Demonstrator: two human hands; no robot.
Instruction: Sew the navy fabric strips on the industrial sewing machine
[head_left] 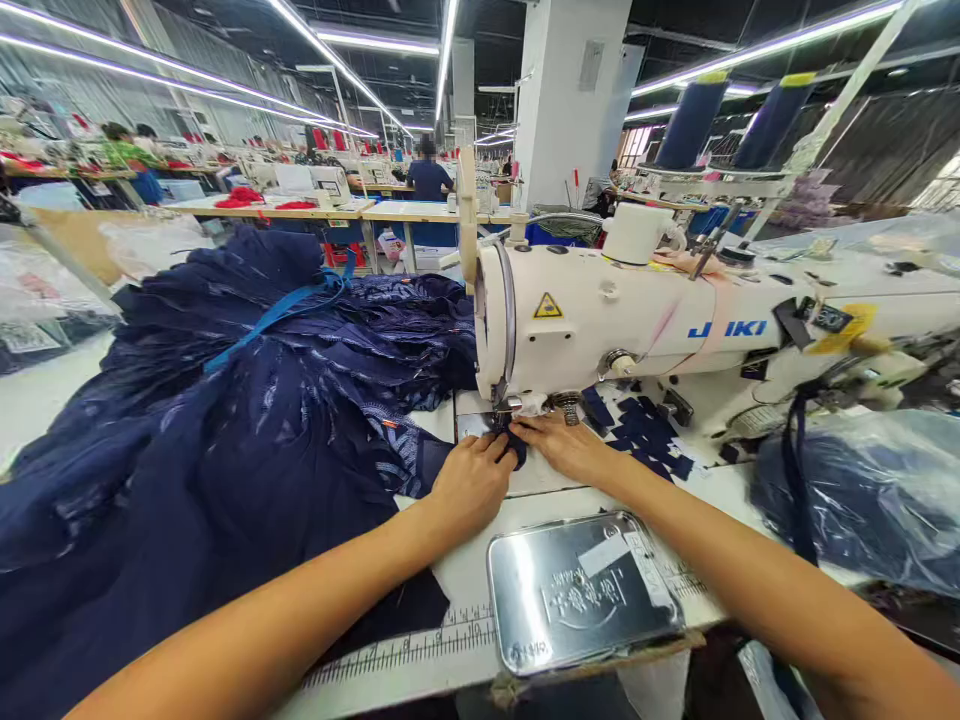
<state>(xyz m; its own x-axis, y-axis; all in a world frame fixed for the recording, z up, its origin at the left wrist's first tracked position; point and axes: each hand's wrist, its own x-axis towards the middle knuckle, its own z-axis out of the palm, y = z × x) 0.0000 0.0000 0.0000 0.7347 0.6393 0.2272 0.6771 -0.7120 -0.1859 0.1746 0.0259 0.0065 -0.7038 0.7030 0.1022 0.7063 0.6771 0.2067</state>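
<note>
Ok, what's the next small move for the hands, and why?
Probably draw the right hand back slightly, resting the left hand on the navy cloth: both hands' fingertips sit close under the sewing machine's head, around its metal foot.

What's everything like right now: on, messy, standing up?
Ceiling light: on
Sewing machine: can't tell if running
Big navy cloth: bunched up
Small navy pieces: scattered
Navy thread cone: upright
Metal tin: lying flat
Left hand: touching cloth
Right hand: fingers stretched out
</note>
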